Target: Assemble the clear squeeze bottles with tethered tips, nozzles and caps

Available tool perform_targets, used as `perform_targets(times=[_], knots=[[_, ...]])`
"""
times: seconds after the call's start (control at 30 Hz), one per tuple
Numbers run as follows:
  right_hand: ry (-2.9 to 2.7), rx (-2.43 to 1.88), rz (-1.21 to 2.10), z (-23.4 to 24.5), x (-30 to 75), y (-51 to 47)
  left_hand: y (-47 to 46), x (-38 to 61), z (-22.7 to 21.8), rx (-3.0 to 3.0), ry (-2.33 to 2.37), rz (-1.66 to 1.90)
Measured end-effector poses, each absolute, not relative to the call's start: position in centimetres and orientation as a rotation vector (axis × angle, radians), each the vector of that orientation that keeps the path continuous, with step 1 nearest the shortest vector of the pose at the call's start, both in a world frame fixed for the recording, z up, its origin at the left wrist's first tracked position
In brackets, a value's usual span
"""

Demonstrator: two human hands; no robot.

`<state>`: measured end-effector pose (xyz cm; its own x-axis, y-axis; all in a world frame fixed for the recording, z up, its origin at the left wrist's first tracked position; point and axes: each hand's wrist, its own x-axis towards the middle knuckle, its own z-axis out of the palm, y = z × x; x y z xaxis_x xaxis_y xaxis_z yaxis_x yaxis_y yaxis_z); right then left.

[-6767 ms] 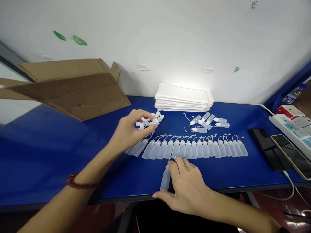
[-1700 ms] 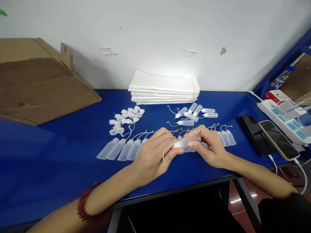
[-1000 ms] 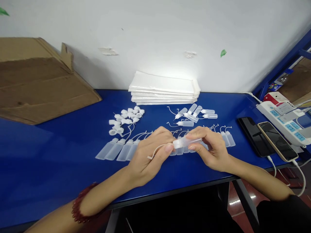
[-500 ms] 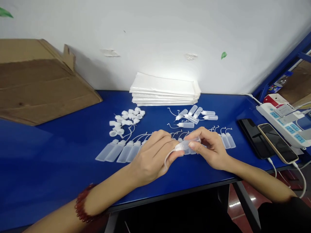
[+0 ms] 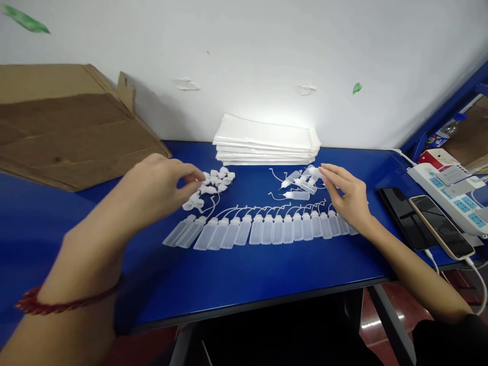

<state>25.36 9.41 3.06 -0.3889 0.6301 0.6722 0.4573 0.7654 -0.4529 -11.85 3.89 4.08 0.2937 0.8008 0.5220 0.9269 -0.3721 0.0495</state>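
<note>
My left hand reaches over a heap of small white caps, its thumb and index fingertips slightly apart at the heap's near-left side. I see no cap between them. My right hand pinches a small translucent squeeze bottle by one end, just above a loose group of similar bottles lying on their sides. Several of these have thin bent tubes at their tips. Nearer me lies a long row of translucent bottles, their curved tubes pointing away. My right hand hides part of the row's right end.
A stack of white packets lies against the wall on the blue table. An opened cardboard box stands at the left. Two phones with charging cables and a white power strip are at the right.
Both hands were together on one bottle above the row. They have parted: my left moved left to the caps, my right moved up to the loose bottles. The row is now uncovered.
</note>
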Motion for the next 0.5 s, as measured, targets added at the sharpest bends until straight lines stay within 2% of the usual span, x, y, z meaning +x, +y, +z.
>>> perform_targets(times=[0.23, 0.5], knots=[[-2.255, -0.906, 0.294, 1.1, 25.4, 11.4, 5.4, -14.5, 1.5, -2.428, -1.556, -0.583], [-2.346, -1.091, 0.170, 2.4, 25.8, 11.6, 5.7, -14.3, -0.1, -2.406, -1.517, -0.532]])
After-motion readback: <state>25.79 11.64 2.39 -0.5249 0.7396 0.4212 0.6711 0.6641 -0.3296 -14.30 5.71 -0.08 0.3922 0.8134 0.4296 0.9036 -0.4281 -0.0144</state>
